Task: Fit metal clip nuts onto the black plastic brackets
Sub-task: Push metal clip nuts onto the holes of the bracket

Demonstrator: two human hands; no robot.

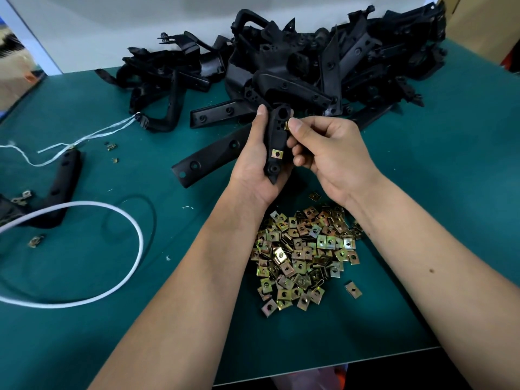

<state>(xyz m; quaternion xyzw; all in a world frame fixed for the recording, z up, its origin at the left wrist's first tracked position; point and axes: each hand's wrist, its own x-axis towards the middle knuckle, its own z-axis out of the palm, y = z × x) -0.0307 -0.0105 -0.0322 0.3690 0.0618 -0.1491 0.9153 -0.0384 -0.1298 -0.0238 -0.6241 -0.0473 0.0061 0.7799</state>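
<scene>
Gripped upright at frame centre, the black bracket (pixel 277 139) sits in the left hand (pixel 254 167), fingers curled round it; one clip nut (pixel 277 154) already sits on its lower part. Right hand (pixel 326 153) pinches a second clip (pixel 287 125) w/ thumb and forefinger against the bracket's upper edge. Loose clip nuts (pixel 304 254) piled lower centre on green mat (pixel 112 319); bracket heap (pixel 309 60) top centre; white cord (pixel 121 220) at left.

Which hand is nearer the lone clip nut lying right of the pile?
Right. The right hand is up and left of the lone clip nut; the left hand, holding the bracket, is farther left.
</scene>
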